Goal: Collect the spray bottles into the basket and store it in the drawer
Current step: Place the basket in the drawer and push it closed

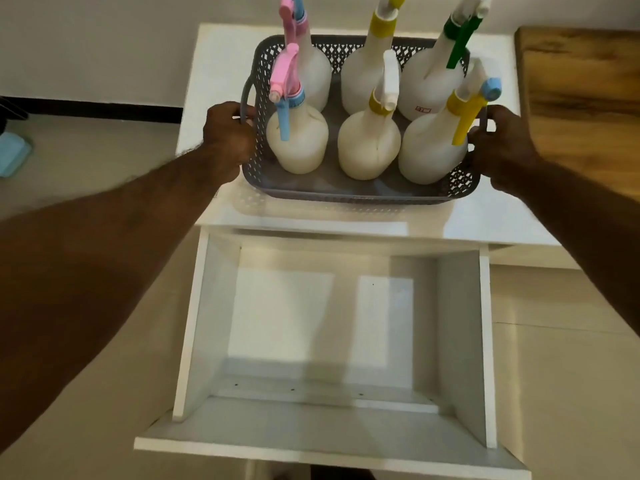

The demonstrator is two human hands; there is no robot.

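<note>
Left hand (pixel 227 135) closing around left loop handle of grey perforated plastic basket (pixel 360 192); right hand (pixel 502 147) gripping opposite handle. Six white plastic spray bottles (pixel 369 147) standing between hands. Open white drawer (pixel 332 327) waiting below wrists. Lifting level advised; bottles top-heavy.

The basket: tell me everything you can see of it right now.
The basket is a grey, rectangular plastic tub with lattice-cut walls and a solid rim. It sits level on the white cabinet top, above the open drawer. Six white spray bottles stand upright inside, in two rows of three, with pink, yellow, green and blue heads. A loop handle at each end is gripped: the left hand holds one, the right hand the other.
</note>
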